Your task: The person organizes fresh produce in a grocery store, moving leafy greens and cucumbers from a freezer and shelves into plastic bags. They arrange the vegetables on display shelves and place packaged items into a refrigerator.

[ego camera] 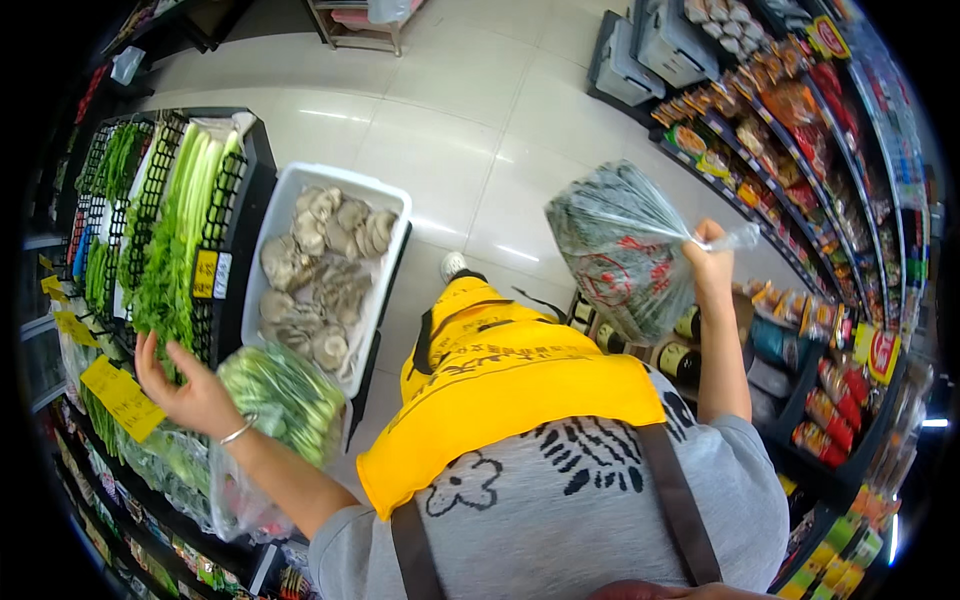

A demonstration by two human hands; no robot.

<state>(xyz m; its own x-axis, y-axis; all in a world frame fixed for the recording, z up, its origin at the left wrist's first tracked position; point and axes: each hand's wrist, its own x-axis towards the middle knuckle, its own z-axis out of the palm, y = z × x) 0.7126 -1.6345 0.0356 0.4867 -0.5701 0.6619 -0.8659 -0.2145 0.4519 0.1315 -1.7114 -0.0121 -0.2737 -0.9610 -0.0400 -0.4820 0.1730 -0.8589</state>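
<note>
My right hand [709, 259] grips the gathered neck of a clear plastic bag [619, 251] with red print, full of dark leafy greens, which hangs above the floor. On the other side my left hand [180, 382], a bangle at its wrist, is spread with fingers apart near the leafy end of the celery [169, 262] and a yellow paper sign [122, 397]. Right of that wrist lies a plastic-wrapped bundle of green vegetables [281, 397]. A white plastic tub [401, 202] holds clumps of oyster mushrooms [330, 225].
Black-mesh vegetable racks [229, 176] line the left. Curved shelves of packaged snacks [787, 150] stand at the right, with lidded grey bins [675, 45] beyond. Dark bottles [677, 364] stand low beside my yellow apron [517, 367]. Tiled floor [450, 135] lies between.
</note>
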